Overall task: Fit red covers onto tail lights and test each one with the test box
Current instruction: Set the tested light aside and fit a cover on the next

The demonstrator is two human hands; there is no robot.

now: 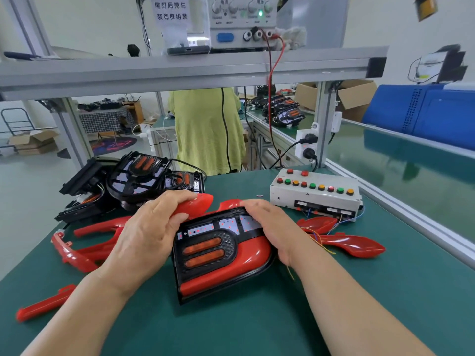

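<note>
your left hand [147, 228] curls its fingers and thumb round the pointed upper arm of the red cover [253, 253], gripping it. your right hand [273, 227] hooks its fingers over the far right edge of the tail light [226, 242], with the palm against its right side. the tail light lies face up on the green table mat [257, 325], in the middle and close to you, with its two orange reflectors towards your left. the red cover sits on it along the near and right edges, and its two tips stick out past the far edge.

the test box [316, 195], with its rows of red, green and yellow buttons, stands just beyond your right hand, apart from the tail light. loose red covers lie to the left [84, 250] and to the right [352, 245]. a pile of bare tail lights [138, 176] sits behind your left hand. a power supply [241, 19] stands on the shelf above, and a person in a green top [205, 129] stands beyond the bench.
</note>
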